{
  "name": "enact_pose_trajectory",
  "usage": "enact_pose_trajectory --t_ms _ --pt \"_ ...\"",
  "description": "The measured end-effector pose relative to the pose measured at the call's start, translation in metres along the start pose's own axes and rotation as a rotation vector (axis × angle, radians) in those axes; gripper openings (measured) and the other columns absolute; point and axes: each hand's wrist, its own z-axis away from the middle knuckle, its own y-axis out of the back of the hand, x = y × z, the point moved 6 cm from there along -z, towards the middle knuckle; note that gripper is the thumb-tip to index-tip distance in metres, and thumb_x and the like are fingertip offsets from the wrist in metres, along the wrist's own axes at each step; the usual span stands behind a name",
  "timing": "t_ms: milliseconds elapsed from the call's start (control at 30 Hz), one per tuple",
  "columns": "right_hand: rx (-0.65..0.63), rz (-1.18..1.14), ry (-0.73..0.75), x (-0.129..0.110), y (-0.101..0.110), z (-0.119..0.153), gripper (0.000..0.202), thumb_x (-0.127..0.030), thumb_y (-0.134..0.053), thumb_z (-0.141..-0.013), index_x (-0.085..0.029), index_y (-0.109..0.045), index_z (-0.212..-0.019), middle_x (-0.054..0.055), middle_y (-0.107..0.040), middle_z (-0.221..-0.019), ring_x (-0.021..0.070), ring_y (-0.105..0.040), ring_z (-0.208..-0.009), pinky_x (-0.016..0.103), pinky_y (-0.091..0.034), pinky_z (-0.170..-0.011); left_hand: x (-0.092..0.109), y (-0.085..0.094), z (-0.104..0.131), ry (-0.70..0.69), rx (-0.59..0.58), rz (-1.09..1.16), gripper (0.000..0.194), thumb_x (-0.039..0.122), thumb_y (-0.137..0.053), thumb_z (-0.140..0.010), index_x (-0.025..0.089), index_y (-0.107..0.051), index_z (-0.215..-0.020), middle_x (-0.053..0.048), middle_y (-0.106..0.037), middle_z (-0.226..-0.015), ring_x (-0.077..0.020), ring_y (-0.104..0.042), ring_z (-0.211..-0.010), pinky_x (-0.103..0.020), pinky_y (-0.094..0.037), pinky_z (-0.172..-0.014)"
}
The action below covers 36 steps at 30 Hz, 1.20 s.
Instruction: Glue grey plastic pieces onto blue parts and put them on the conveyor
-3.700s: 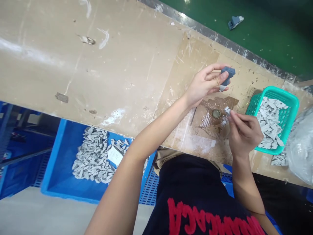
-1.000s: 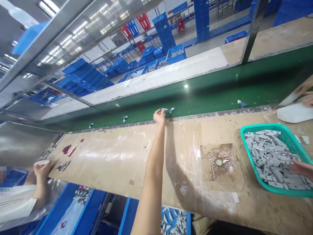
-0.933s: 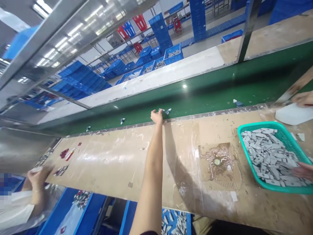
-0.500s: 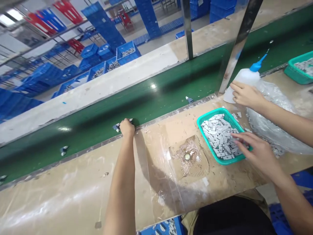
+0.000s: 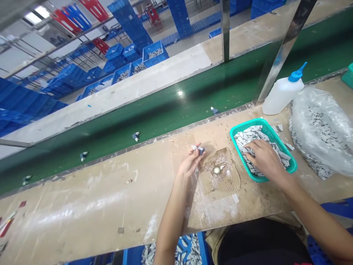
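My left hand is closed on a small blue-and-white part, held just above the table at the left of a wet cardboard piece. A small round pale spot lies on that cardboard amid clear liquid. My right hand reaches into a green plastic basket heaped with small flat white pieces. Its thumb and forefinger are apart, with the tips at the pieces. Similar blue-and-white parts lie scattered on the green conveyor belt.
A white squeeze bottle with a blue nozzle stands behind the basket. To its right sits a clear plastic bag of pieces. Metal posts rise beyond the belt. A blue crate of parts is below the table edge.
My left hand has come back from the belt with a blue-and-white part. My right hand has moved left, further into the basket. Another person's hand has let go of the bottle and left view.
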Motion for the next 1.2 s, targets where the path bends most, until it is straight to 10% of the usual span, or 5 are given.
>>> enact_pose_trajectory --t_ms 267,500,1000,1200 --pt "0.154 -0.1 -0.051 -0.006 0.006 0.012 0.014 -0.021 -0.051 -0.096 -0.02 -0.065 -0.099 0.008 -0.072 -0.092 0.0288 -0.065 -0.093 0.042 -0.049 -0.081 -0.03 -0.04 0.037 0.157 -0.324 0.231 0.031 0.025 -0.092 -0.063 0.015 -0.071 -0.084 -0.003 -0.07 -0.088 -0.0126 -0.069 -0.074 -0.025 -0.06 -0.077" --pt "0.243 -0.306 0.161 -0.062 0.042 0.025 0.025 -0.016 -0.059 -0.098 -0.022 -0.059 -0.122 0.004 -0.073 -0.102 0.0167 -0.071 -0.092 0.027 -0.055 -0.084 -0.045 -0.075 0.071 0.303 -0.658 0.2 0.064 0.027 -0.094 -0.06 0.018 -0.073 -0.119 -0.012 -0.073 -0.116 -0.0163 -0.069 -0.088 -0.025 -0.058 -0.072" --pt "0.014 -0.338 0.063 -0.079 0.022 0.022 0.011 -0.019 -0.056 -0.095 -0.021 -0.067 -0.095 0.006 -0.074 -0.095 0.0213 -0.074 -0.083 0.031 -0.06 -0.07 -0.035 -0.069 0.079 -0.014 -0.622 0.009 0.041 0.031 -0.091 -0.065 0.013 -0.07 -0.095 -0.004 -0.072 -0.086 -0.0143 -0.069 -0.072 -0.031 -0.06 -0.071" --pt "-0.164 -0.337 0.086 -0.076 0.012 0.024 0.027 -0.016 -0.053 -0.093 -0.023 -0.072 -0.111 0.006 -0.079 -0.098 0.0221 -0.077 -0.074 0.033 -0.063 -0.066 -0.036 -0.066 0.077 -0.082 -0.597 -0.045 0.035 0.039 -0.087 -0.068 0.014 -0.068 -0.085 -0.005 -0.071 -0.085 -0.0157 -0.07 -0.074 -0.03 -0.06 -0.067"
